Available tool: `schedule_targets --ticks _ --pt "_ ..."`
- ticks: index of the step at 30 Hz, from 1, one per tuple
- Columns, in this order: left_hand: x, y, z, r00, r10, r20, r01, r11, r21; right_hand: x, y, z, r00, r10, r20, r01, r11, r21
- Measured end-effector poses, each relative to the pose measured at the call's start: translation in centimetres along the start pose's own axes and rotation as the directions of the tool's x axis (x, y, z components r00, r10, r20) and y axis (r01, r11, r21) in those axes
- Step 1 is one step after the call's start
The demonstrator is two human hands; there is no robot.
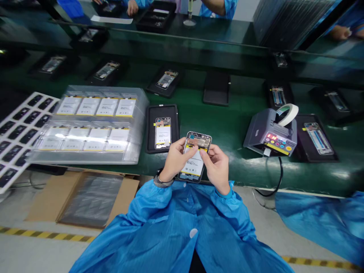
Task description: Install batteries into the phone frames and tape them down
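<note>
An opened phone (195,161) with a white battery inside is held between both hands at the bench's front edge. My left hand (178,156) grips its left side, the thumb lying over the top of the battery. On the right side, my right hand (217,165) holds the frame, its thumb also pressing near the battery's upper edge. Copper-coloured parts and a circuit board show above the thumbs. Just left of the hands, another opened phone (163,133) with a battery lies in a black tray (150,129).
Clear plastic trays of batteries (136,132) stand stacked at left, beside a white sheet of black parts (27,123). A tape dispenser (271,131) sits at right. Black trays with phones line the green bench (222,121). Other people's hands (132,7) show beyond. An open carton (51,195) lies below.
</note>
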State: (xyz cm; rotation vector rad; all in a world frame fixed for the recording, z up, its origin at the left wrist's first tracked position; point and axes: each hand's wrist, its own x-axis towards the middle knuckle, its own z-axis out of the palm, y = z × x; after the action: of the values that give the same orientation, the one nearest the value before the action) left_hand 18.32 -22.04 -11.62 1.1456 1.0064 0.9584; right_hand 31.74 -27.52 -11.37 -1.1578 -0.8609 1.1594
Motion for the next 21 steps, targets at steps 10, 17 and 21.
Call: schedule_targets --ticks 10,17,21 --pt "-0.7 0.8 0.3 0.999 0.05 -0.006 -0.05 0.996 0.071 -0.3 -0.4 -0.2 1.0 0.002 -0.024 -0.005 0.992 -0.125" --pt "-1.0 1.1 0.3 0.998 0.054 -0.014 -0.052 0.994 0.098 -0.5 -0.6 -0.3 1.0 -0.001 -0.011 0.0 0.99 -0.143" --pt "-1.1 1.4 0.3 0.998 0.061 -0.01 -0.059 0.992 0.115 -0.5 -1.0 -0.4 0.999 -0.031 -0.023 0.026 0.979 -0.202"
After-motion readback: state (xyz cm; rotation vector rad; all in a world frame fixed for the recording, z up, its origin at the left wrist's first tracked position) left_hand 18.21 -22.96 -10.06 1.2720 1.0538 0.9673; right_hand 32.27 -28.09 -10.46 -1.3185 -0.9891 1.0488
